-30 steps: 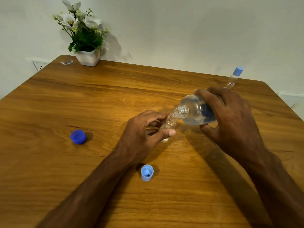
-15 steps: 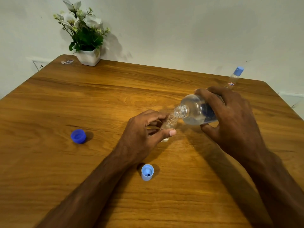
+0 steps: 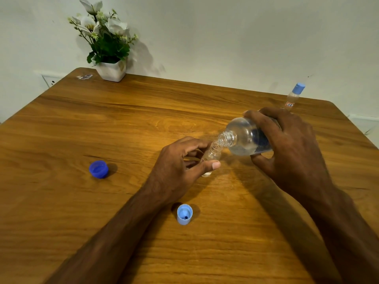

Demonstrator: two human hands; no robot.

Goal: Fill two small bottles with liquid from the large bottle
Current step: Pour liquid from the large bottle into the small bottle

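My right hand point(image 3: 291, 148) grips the large clear bottle point(image 3: 244, 138), tipped almost flat with its open neck pointing left and down. The neck meets the mouth of a small clear bottle point(image 3: 213, 154) that stands on the wooden table point(image 3: 143, 119). My left hand point(image 3: 180, 167) holds that small bottle between thumb and fingers, hiding most of its body. A second small bottle point(image 3: 294, 97) with a light blue cap stands capped at the far right edge. A dark blue cap point(image 3: 98, 169) lies to the left and a light blue cap point(image 3: 184, 214) lies near my left wrist.
A white pot with flowers point(image 3: 109, 64) stands at the far left corner, next to a small scrap point(image 3: 84, 76). A wall socket point(image 3: 50, 80) sits behind the table's left corner. A white wall runs close behind the table's far edge.
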